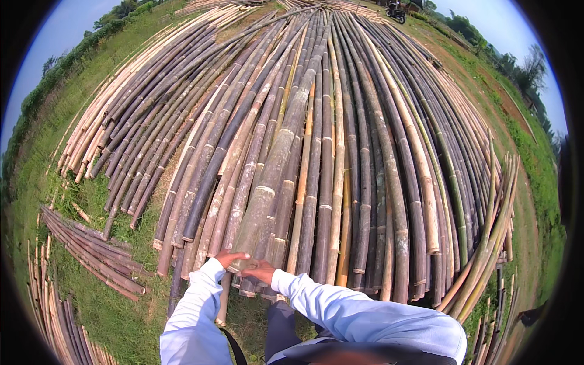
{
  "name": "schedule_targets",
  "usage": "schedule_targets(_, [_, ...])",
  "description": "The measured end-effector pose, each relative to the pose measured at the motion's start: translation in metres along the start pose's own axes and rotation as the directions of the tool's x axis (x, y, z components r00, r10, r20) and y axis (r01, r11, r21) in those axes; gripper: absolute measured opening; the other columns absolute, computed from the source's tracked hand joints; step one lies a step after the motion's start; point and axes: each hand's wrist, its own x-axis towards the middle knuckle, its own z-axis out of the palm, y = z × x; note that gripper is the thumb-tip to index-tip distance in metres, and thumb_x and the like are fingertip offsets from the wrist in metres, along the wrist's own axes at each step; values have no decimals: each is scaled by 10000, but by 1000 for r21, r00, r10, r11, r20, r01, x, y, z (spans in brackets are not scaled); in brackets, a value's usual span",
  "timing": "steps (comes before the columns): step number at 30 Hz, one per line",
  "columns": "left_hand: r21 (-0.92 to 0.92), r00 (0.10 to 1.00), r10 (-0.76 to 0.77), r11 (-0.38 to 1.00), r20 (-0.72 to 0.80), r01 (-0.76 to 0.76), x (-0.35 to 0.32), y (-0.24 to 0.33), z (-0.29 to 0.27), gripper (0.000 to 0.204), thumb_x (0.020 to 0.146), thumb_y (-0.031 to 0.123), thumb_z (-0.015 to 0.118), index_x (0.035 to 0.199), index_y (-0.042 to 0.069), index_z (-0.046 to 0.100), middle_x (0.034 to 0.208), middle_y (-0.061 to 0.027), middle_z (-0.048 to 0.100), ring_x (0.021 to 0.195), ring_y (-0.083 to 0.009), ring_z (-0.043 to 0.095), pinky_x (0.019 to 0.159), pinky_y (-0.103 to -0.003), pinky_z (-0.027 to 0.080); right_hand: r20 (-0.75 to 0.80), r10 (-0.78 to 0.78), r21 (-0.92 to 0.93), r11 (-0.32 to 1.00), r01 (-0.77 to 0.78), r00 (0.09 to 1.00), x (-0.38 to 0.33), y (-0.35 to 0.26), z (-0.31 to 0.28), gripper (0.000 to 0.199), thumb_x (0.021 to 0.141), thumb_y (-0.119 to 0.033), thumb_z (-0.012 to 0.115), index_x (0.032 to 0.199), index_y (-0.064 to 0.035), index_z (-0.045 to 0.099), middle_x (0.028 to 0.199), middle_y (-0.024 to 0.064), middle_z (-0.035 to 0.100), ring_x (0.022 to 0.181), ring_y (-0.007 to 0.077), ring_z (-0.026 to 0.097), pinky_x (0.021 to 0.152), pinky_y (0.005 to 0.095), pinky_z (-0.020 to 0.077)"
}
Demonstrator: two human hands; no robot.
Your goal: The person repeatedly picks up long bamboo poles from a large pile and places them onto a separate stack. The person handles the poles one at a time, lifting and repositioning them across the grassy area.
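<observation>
A thick pale bamboo pole point(275, 159) lies on top of a wide stack of long bamboo poles point(365, 140) spread over the ground. Both my hands grip its near cut end. My left hand point(229, 258) holds the left side of that end, and my right hand point(258, 270) holds it from the right and slightly below. Both forearms are in light blue sleeves. The pole runs away from me toward the top of the view.
A smaller bundle of thin poles point(91, 252) lies on the grass point(115, 310) at the left, with more thin poles point(45, 307) along the lower left edge. Yellowish loose poles point(486, 243) lean at the right. A vehicle point(395, 10) stands far off.
</observation>
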Motion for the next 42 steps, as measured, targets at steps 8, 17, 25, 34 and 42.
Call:
schedule_targets(8, [396,376,213,756,-902,521,-12,-31,-170,703,733,332,680,1329,56,430,1282,-216,526,1163,-381,514,984,-422,395,-100,-72,344,933,102,992,1,83,12,559,760,-108,707,1273,4,518,1234,149,583,1068,212,587,907,311,479])
schedule_targets(17, [665,854,202,719,-480,203,16,-137,-9,558,728,239,690,1207,-5,538,1108,-236,606,1041,-385,577,909,-427,455,-346,504,-146,804,-577,791,-197,349,-53,364,745,-168,730,1099,-137,650,857,82,713,778,215,693,694,341,544])
schedule_targets(25, [322,853,-477,790,-211,521,12,-216,118,317,862,317,588,948,23,670,744,-129,686,625,-228,668,626,-375,521,-160,596,759,584,-288,787,-159,456,-42,344,790,-118,632,1130,-72,608,825,126,669,785,201,649,591,389,508])
schedule_targets(34, [231,892,-402,866,-204,443,119,-316,200,587,752,370,721,1200,23,568,1165,-199,612,1074,-290,598,915,-380,465,-481,652,646,716,-266,587,-38,474,-32,273,832,-135,577,1024,54,618,773,75,623,615,142,567,568,276,461])
schedule_targets(42, [284,817,-207,868,-539,407,213,-375,243,643,878,451,509,1312,-20,446,1260,-259,522,1181,-395,494,978,-382,391,-287,792,721,549,-423,539,77,481,18,877,757,-566,619,1317,79,420,1210,269,556,1162,369,520,991,382,388])
